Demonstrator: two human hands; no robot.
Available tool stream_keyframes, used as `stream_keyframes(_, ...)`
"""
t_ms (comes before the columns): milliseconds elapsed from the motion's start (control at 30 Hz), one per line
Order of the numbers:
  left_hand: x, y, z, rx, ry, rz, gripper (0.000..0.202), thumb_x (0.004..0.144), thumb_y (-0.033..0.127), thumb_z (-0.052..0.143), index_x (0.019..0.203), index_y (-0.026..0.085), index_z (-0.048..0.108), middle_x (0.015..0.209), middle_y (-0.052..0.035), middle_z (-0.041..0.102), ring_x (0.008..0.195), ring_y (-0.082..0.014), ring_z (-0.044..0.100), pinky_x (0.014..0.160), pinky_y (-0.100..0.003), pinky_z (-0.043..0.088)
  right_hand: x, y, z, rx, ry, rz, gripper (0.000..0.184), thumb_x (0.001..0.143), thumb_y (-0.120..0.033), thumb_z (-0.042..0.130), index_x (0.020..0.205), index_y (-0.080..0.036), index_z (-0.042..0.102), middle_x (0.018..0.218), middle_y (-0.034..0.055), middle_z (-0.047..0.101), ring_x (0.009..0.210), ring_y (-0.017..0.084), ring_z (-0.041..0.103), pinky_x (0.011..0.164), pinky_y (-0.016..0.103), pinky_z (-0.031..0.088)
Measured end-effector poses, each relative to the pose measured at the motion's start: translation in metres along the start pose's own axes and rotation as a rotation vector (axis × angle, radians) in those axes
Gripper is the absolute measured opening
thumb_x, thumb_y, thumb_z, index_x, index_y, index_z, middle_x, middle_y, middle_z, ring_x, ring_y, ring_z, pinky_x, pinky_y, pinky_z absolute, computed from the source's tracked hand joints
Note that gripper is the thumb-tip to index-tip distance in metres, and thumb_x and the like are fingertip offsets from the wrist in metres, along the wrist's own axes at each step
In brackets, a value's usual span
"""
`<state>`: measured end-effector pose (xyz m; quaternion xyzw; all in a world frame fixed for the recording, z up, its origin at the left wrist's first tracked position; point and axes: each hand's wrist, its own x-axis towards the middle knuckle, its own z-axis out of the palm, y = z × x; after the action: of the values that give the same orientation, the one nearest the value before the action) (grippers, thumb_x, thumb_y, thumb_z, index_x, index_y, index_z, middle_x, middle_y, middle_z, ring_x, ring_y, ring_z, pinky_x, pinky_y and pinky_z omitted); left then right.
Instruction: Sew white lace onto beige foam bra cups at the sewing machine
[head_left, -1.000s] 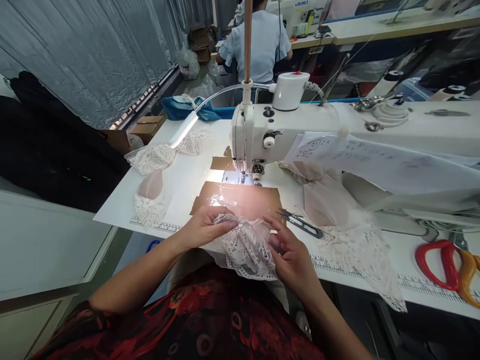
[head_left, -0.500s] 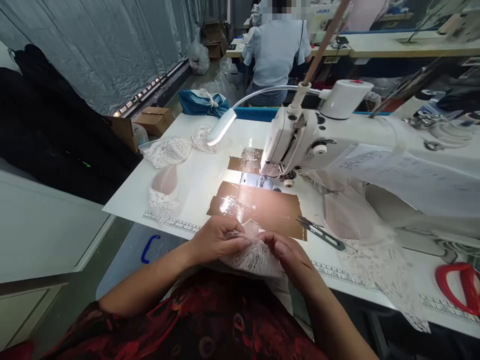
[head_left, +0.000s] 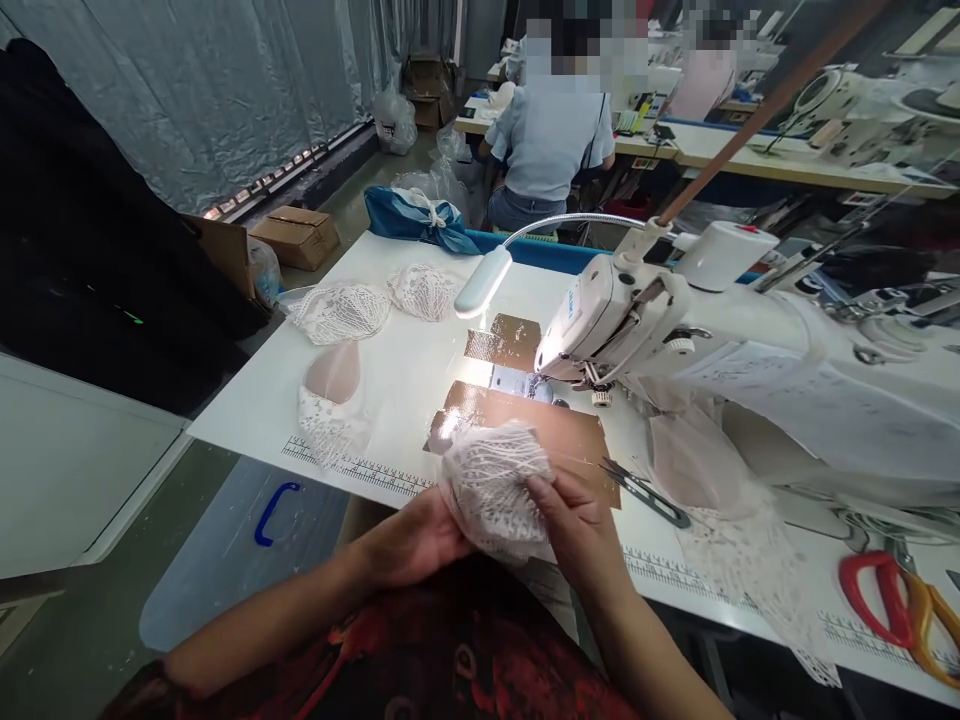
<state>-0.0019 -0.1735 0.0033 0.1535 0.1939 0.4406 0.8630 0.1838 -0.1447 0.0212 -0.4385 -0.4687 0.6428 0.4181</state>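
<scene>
Both my hands hold a piece of white lace (head_left: 491,485) at the near edge of the sewing table (head_left: 405,370). My left hand (head_left: 412,540) is closed under its left side. On the right, my right hand (head_left: 577,525) grips it with fingers over the top. The lace is lifted and bunched into a cup shape in front of the brown taped patch (head_left: 525,425). The white sewing machine (head_left: 675,340) with its lamp (head_left: 480,285) stands just behind.
Thread snips (head_left: 645,495) lie right of my hands. More lace pieces (head_left: 337,310) and a beige cup (head_left: 334,375) sit at the table's left. Red and orange scissors (head_left: 892,595) lie far right, beige fabric (head_left: 690,460) under the machine arm. People sit at benches behind.
The lace has been raised and turned from lying flat at the table edge into a rounded bundle. My left hand slid beneath it, and the view swung left.
</scene>
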Motion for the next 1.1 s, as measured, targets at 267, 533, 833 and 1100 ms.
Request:
stream_keyframes(267,0.002,0.005,0.004,0.378,0.087,0.006,0.008,0.066,0.009,0.069,0.059,0.013,0.066,0.055,-0.0012,0.061,0.054,-0.0112,0.056,0.059,-0.024,0.045,0.020,-0.004,0.002,0.254,0.295,-0.014,0.025,0.059,-0.036,0.083,0.057,-0.020,0.063,0.055,-0.0037,0.057,0.052,0.009,0.047,0.051,0.022,0.041)
stream_keyframes(533,-0.018,0.068,0.020,1.309,0.027,0.349,0.075,0.061,0.037,0.083,0.128,0.023,0.054,0.135,-0.0104,0.052,0.122,-0.0288,0.048,0.104,-0.040,0.038,0.004,-0.017,-0.004,-0.120,-0.149,0.095,0.020,0.071,-0.032,0.077,0.071,-0.020,0.061,0.067,-0.0037,0.059,0.059,0.010,0.051,0.054,0.021,0.040)
stream_keyframes(833,-0.001,0.047,0.021,1.402,0.015,0.178,0.032,0.084,0.035,0.062,0.109,0.015,0.062,0.096,-0.0053,0.066,0.083,-0.0168,0.059,0.075,-0.025,0.045,0.004,-0.013,-0.001,-0.341,-0.125,-0.095,0.015,0.083,-0.033,0.063,0.076,-0.021,0.068,0.088,0.0036,0.068,0.081,0.017,0.062,0.071,0.028,0.048)
stream_keyframes(1100,0.008,0.055,0.028,1.544,-0.033,0.240,0.029,0.085,0.035,0.063,0.106,0.015,0.065,0.086,-0.0036,0.066,0.077,-0.0155,0.059,0.071,-0.023,0.042,0.007,-0.013,0.004,-0.352,-0.054,-0.138,0.019,0.080,-0.031,0.065,0.066,-0.019,0.062,0.071,0.0031,0.067,0.065,0.015,0.061,0.058,0.026,0.048)
